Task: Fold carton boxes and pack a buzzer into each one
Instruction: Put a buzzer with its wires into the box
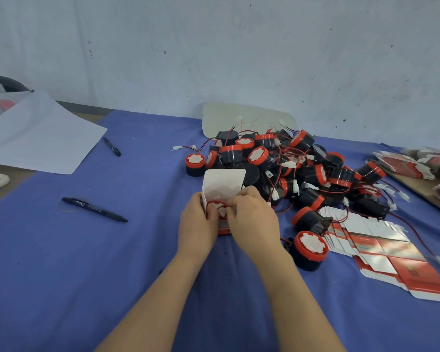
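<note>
**Blue-clothed tabletop, one buzzer half into its carton**

Blue cloth covers the tabletop (87,262), which stands against a scuffed pale wall (214,47). At its middle both hands hold one small carton (222,184) upright, its white top flap standing open. A red-and-black buzzer (215,205) sits in the mouth, white face up. The left hand (196,224) has its fingers curled round the carton's left side. The right hand (254,219) curls round the right side, thumb at the mouth. Whether that thumb presses the buzzer or a side flap cannot be told.

The carton looks like thin card: light, easily creased, best held by its side walls, not its flaps. The buzzer seems a hard plastic drum, fairly solid for its size. Its thin red and black leads and white plug are likely to snag on the rim, so they should be tucked in first.

Just beyond the hands lies a tangled pile of buzzers (290,168), wires crossing. One loose buzzer (310,250) lies near the right forearm. Flat cartons (381,247) fan out to the right, with more stacks (412,163) further off. Two pens (94,209) and a paper sheet (36,138) lie well apart to the left, out of the way.
</note>
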`<action>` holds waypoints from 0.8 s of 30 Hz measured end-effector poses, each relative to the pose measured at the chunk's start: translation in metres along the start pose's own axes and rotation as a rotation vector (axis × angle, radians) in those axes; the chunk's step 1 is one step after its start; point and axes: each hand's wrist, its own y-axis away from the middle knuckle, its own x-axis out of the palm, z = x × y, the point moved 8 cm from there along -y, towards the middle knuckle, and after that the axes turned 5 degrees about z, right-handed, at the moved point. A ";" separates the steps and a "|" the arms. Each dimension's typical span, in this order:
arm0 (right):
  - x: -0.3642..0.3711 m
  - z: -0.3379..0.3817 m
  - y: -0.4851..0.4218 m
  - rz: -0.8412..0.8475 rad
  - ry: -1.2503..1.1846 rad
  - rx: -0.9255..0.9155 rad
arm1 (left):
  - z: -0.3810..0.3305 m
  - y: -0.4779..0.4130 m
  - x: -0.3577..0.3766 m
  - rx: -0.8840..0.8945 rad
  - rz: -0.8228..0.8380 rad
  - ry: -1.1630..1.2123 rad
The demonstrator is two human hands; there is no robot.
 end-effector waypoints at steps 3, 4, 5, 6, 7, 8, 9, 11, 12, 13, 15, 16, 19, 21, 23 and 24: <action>0.001 0.001 0.003 0.071 -0.012 -0.070 | -0.001 0.001 -0.001 0.006 -0.004 0.007; 0.000 0.000 0.003 0.085 -0.002 -0.080 | -0.001 0.001 -0.001 0.012 -0.006 0.007; -0.001 -0.001 0.003 0.086 -0.003 -0.082 | -0.002 0.001 -0.001 0.014 -0.006 0.009; -0.003 -0.002 0.003 0.074 -0.016 -0.076 | -0.002 0.001 -0.001 0.011 -0.003 0.012; -0.004 -0.002 0.003 0.050 -0.040 -0.062 | -0.002 0.001 -0.001 0.007 -0.001 0.013; -0.006 -0.002 0.003 0.018 -0.070 -0.040 | -0.002 0.001 -0.001 0.004 0.001 0.012; -0.007 -0.003 0.004 -0.017 -0.097 -0.012 | -0.002 0.001 -0.001 0.004 0.004 0.009; -0.007 -0.006 0.004 -0.079 -0.126 0.044 | -0.003 0.002 -0.001 0.008 0.008 0.001; -0.006 -0.008 0.004 -0.105 -0.126 0.071 | -0.003 0.002 0.000 0.009 0.010 -0.004; -0.005 -0.011 0.004 -0.123 -0.112 0.097 | -0.003 0.003 0.000 0.007 0.012 -0.008; -0.002 -0.013 0.002 -0.133 -0.052 0.135 | -0.003 0.003 0.001 0.004 0.014 -0.015; -0.001 -0.013 0.002 -0.135 -0.023 0.147 | -0.003 0.004 0.001 0.004 0.013 -0.017; 0.000 -0.014 -0.001 -0.152 -0.004 0.169 | -0.006 0.005 0.001 0.013 0.011 -0.033; -0.002 -0.016 -0.003 -0.168 -0.011 0.187 | -0.008 0.006 0.001 0.024 0.014 -0.051; -0.003 -0.019 -0.004 -0.179 -0.012 0.204 | -0.010 0.007 0.002 0.030 0.017 -0.066; -0.004 -0.019 -0.003 -0.180 -0.015 0.207 | -0.010 0.008 0.002 0.028 0.017 -0.070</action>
